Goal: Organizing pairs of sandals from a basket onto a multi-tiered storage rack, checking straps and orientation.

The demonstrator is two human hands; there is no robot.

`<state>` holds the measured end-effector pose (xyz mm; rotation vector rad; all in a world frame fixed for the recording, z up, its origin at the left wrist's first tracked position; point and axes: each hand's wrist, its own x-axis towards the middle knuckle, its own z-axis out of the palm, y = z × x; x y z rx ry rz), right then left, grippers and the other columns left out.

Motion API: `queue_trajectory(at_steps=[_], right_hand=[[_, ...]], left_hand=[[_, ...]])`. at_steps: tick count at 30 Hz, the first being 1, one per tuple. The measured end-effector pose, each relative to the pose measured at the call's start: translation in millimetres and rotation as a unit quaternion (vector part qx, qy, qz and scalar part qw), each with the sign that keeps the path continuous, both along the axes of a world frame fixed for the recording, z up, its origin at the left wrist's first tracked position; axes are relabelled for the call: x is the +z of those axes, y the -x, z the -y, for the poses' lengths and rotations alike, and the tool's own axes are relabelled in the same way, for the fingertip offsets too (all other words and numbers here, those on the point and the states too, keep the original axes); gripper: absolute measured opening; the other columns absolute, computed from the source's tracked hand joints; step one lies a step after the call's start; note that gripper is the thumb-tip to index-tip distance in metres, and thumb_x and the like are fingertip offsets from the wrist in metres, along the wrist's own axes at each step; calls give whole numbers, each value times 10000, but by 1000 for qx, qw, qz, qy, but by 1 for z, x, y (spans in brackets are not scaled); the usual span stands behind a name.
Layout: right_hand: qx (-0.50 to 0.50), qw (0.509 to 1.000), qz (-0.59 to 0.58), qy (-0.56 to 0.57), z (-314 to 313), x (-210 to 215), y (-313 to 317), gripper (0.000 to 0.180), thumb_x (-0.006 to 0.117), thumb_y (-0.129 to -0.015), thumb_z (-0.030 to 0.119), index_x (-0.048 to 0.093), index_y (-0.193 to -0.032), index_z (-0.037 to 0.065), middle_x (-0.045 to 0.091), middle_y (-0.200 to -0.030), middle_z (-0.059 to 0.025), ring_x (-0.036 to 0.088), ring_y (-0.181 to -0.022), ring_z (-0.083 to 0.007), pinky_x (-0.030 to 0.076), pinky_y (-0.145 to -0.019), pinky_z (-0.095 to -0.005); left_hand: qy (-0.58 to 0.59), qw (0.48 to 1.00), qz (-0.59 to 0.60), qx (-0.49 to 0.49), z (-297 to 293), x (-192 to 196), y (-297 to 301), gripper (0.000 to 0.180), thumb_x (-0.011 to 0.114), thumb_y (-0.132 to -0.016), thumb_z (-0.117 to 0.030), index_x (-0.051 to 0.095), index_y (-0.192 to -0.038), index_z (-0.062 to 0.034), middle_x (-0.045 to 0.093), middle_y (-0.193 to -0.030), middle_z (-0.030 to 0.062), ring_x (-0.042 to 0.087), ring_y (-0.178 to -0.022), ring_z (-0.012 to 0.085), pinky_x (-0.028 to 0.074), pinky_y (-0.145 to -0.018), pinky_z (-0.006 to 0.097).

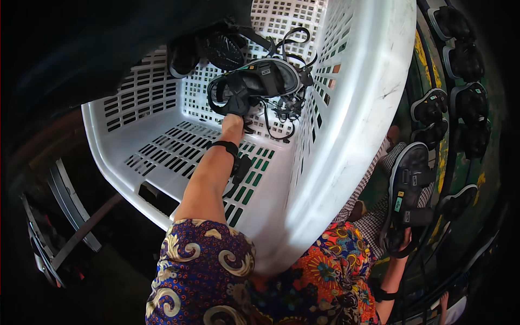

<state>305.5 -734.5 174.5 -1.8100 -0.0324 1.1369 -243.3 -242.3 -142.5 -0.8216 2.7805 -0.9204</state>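
Our right hand (404,239) grasps the raised sandal (409,181); our left hand (233,120) reaches to the basket sandal (268,78).
The right grip is closed at the lower end of its sandal, outside the white basket (374,81) and to its right; of the left one we cannot tell if it is clenched, because the straps hide the fingers. The basket sandal lies inside, with tangled straps (290,111) beside it and dark footwear (223,54) behind; more sandals (470,103) stand in rows at the far right. To do this handling well, we should, in our judgement, take the firm sole rather than a loose strap, free it from the tangle before lifting, and keep the raised sandal away from the basket wall.
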Motion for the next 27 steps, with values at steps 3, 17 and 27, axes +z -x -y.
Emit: queue_trajectory(at_steps=[3,17,27], right_hand=[[-3,1000,-17,-11,7,-4,-2,438,451,-980,265,491,-1285,-46,561,-1250,-107,562,-1099,-195,450,-938,-324],[-6,1000,-14,-15,-4,14,7,415,434,-986,276,535,-1230,-44,587,-1211,-102,589,-1056,-195,470,-911,-325],[-104,991,80,2,-31,7,13,412,656,-885,187,546,-1228,-14,644,-1083,-85,636,-925,-169,510,-829,-288]], left_hand=[[-39,984,-35,172,-46,-26,19,204,475,-859,-144,555,-685,-73,565,-683,133,566,-665,303,459,-632,444],[-114,673,559,-471,-67,275,-137,183,660,-658,-181,601,-772,-50,609,-716,68,595,-615,217,488,-580,335],[-259,346,752,-498,-52,491,-178,147,544,-757,-22,633,-856,43,579,-711,54,518,-576,114,413,-517,236]])
